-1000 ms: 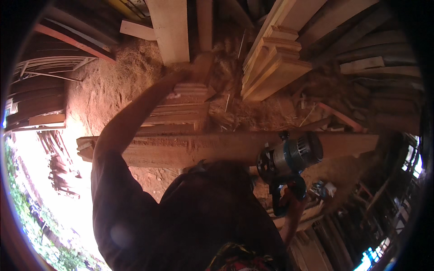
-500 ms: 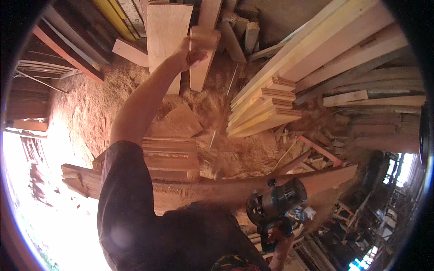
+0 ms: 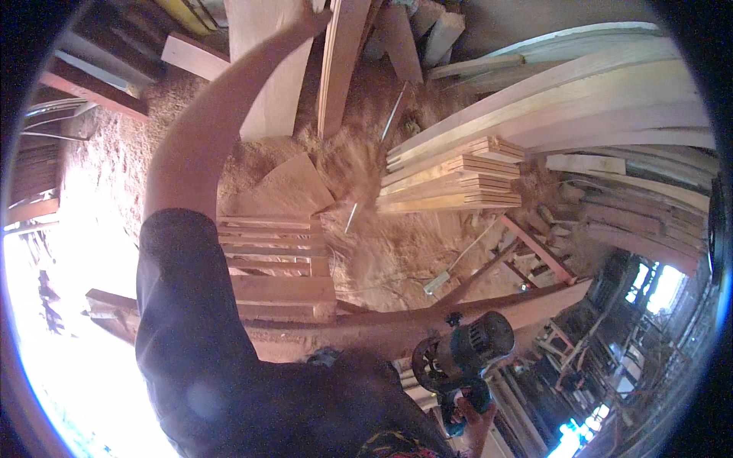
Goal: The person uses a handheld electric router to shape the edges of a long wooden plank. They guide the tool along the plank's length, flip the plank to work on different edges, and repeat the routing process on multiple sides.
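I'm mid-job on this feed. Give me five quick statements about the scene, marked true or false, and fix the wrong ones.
1. The right grip holds the power tool. True.
2. The left grip is also on the power tool. False: it is up by the tall boards at the top of the view.
3. Sawdust lies on the ground. True.
4. The pale board stack lies left of the left forearm. False: it lies to the right.
5. A long beam runs across in front of the person. True.
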`<move>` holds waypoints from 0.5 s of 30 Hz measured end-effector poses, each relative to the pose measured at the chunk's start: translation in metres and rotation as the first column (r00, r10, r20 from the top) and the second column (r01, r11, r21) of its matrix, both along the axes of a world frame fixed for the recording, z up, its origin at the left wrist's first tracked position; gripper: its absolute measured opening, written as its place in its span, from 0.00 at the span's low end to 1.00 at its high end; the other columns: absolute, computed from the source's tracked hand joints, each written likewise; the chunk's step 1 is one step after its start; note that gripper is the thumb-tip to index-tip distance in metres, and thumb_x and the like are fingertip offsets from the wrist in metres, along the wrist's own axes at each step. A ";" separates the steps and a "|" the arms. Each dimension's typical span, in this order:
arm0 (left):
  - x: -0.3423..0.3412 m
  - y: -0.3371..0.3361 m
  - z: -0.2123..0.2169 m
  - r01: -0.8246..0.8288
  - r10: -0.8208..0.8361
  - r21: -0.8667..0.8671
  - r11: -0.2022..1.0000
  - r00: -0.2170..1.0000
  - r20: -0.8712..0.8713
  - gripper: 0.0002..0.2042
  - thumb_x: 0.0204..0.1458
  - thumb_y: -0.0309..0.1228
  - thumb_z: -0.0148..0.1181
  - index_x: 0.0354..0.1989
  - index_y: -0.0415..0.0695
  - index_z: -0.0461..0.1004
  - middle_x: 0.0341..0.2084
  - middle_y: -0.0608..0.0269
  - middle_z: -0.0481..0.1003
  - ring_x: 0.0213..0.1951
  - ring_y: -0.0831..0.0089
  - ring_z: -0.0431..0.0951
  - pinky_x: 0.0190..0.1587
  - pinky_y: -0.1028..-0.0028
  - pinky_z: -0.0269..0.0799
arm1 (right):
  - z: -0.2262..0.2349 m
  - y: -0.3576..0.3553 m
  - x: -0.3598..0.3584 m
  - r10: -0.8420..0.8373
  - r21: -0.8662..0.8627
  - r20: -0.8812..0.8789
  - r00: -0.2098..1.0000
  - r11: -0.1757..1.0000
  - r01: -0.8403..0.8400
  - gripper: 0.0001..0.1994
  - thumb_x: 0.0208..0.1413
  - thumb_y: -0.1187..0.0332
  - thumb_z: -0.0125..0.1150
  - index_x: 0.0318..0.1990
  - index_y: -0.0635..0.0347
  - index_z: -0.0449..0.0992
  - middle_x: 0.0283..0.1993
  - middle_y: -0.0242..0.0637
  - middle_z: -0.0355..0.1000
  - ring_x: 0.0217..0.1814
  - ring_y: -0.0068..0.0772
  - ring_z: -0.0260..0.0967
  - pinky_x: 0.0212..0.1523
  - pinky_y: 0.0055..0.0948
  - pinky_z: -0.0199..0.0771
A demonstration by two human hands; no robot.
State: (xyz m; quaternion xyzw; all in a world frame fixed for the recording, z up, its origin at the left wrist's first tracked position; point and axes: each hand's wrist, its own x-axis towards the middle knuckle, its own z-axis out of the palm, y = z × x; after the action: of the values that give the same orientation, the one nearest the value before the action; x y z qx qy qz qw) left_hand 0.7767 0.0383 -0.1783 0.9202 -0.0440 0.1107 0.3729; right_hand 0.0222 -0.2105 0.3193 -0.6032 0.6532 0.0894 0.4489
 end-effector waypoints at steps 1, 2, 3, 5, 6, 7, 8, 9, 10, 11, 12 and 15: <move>0.034 0.007 0.000 -0.027 0.027 -0.013 1.000 1.000 0.000 0.37 0.53 0.41 0.73 0.67 0.35 0.65 0.62 0.37 0.71 0.64 0.44 0.72 0.66 0.55 0.69 | -0.002 -0.003 0.002 -0.008 0.013 0.040 0.999 1.000 0.007 0.13 0.55 0.77 0.73 0.47 0.63 0.79 0.29 0.34 0.76 0.20 0.23 0.68 0.19 0.27 0.66; 0.062 0.015 -0.010 -0.057 0.057 -0.031 0.998 0.998 0.001 0.41 0.52 0.36 0.71 0.74 0.33 0.61 0.70 0.31 0.66 0.72 0.39 0.66 0.75 0.55 0.63 | -0.007 -0.008 0.003 -0.014 0.022 0.081 0.997 1.000 0.012 0.14 0.54 0.77 0.73 0.48 0.63 0.79 0.30 0.34 0.76 0.20 0.23 0.68 0.20 0.26 0.66; 0.048 -0.036 0.013 0.072 -0.077 -0.122 0.990 0.996 -0.039 0.41 0.51 0.34 0.69 0.75 0.33 0.60 0.70 0.32 0.66 0.73 0.39 0.65 0.76 0.56 0.62 | -0.002 0.010 -0.003 -0.046 -0.023 0.030 0.999 0.999 0.046 0.15 0.54 0.77 0.74 0.49 0.63 0.79 0.30 0.34 0.76 0.21 0.22 0.69 0.20 0.26 0.66; 0.036 -0.083 0.051 0.144 -0.150 -0.249 0.958 0.989 -0.004 0.41 0.50 0.31 0.66 0.76 0.35 0.59 0.70 0.32 0.67 0.74 0.40 0.64 0.77 0.56 0.61 | -0.003 0.015 -0.031 0.037 -0.088 -0.075 0.996 0.995 -0.043 0.17 0.53 0.76 0.75 0.50 0.63 0.79 0.31 0.35 0.77 0.21 0.22 0.69 0.20 0.25 0.66; 0.057 -0.075 0.045 0.093 -0.080 -0.277 0.956 0.995 0.058 0.41 0.50 0.30 0.65 0.76 0.36 0.59 0.70 0.33 0.68 0.75 0.40 0.64 0.77 0.56 0.61 | -0.006 0.003 -0.028 0.083 -0.091 -0.056 0.995 0.992 -0.088 0.18 0.53 0.76 0.76 0.51 0.63 0.79 0.32 0.35 0.77 0.22 0.22 0.69 0.20 0.25 0.66; 0.062 -0.074 0.042 0.064 -0.033 -0.302 0.951 0.994 0.105 0.41 0.50 0.29 0.64 0.77 0.36 0.59 0.70 0.34 0.68 0.75 0.41 0.63 0.77 0.56 0.61 | -0.010 0.001 -0.015 0.102 -0.090 -0.048 0.994 0.990 -0.106 0.19 0.53 0.75 0.76 0.52 0.63 0.79 0.32 0.35 0.78 0.22 0.22 0.69 0.20 0.24 0.66; 0.067 -0.063 0.039 0.100 -0.069 -0.301 0.948 0.991 0.111 0.41 0.50 0.28 0.63 0.77 0.37 0.59 0.69 0.35 0.69 0.75 0.41 0.63 0.77 0.56 0.61 | -0.008 0.004 0.000 0.044 -0.074 0.033 0.998 0.996 -0.041 0.19 0.53 0.75 0.77 0.52 0.63 0.79 0.33 0.35 0.78 0.21 0.21 0.68 0.20 0.24 0.66; 0.063 -0.060 0.044 0.156 -0.130 -0.308 0.938 0.986 0.103 0.40 0.50 0.28 0.62 0.77 0.38 0.60 0.68 0.36 0.70 0.75 0.41 0.62 0.77 0.56 0.60 | -0.004 0.016 0.014 -0.042 -0.057 0.098 0.994 0.997 0.048 0.20 0.53 0.75 0.77 0.53 0.63 0.79 0.33 0.35 0.78 0.21 0.21 0.68 0.20 0.24 0.66; 0.053 -0.067 0.062 0.230 -0.212 -0.323 0.918 0.973 0.093 0.40 0.50 0.27 0.61 0.76 0.39 0.60 0.68 0.37 0.71 0.76 0.41 0.62 0.77 0.56 0.60 | 0.000 0.024 0.009 -0.040 -0.055 0.061 0.997 0.998 0.044 0.20 0.53 0.75 0.77 0.53 0.64 0.79 0.34 0.34 0.78 0.21 0.21 0.68 0.20 0.24 0.66; 0.038 -0.069 0.080 0.303 -0.341 -0.336 0.892 0.938 -0.060 0.39 0.49 0.26 0.61 0.76 0.40 0.62 0.67 0.40 0.73 0.75 0.42 0.64 0.79 0.56 0.57 | 0.006 0.029 0.001 -0.037 -0.051 0.024 0.999 0.998 0.038 0.20 0.53 0.75 0.76 0.54 0.64 0.79 0.34 0.34 0.78 0.21 0.21 0.67 0.20 0.24 0.66; 0.040 -0.065 0.093 0.304 -0.309 -0.199 0.932 0.951 0.005 0.39 0.50 0.25 0.61 0.76 0.40 0.63 0.68 0.40 0.72 0.76 0.43 0.63 0.79 0.56 0.57 | 0.007 0.030 -0.005 -0.008 -0.040 0.006 1.000 0.999 0.009 0.20 0.53 0.75 0.76 0.54 0.64 0.79 0.34 0.33 0.78 0.21 0.21 0.67 0.20 0.24 0.65; 0.042 -0.032 0.098 0.135 -0.219 0.290 0.947 0.934 0.281 0.40 0.51 0.23 0.64 0.77 0.42 0.61 0.73 0.43 0.66 0.78 0.45 0.58 0.79 0.50 0.54 | 0.000 0.031 0.003 -0.080 -0.043 -0.009 0.997 0.996 0.080 0.19 0.55 0.75 0.74 0.54 0.64 0.78 0.32 0.30 0.76 0.20 0.19 0.65 0.20 0.25 0.63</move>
State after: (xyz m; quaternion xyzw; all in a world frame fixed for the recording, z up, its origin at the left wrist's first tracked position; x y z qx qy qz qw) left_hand 0.8191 0.0059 -0.0808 0.9252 -0.1998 0.2124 0.2429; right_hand 0.0257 -0.1799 0.3196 -0.5854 0.6810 0.0608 0.4356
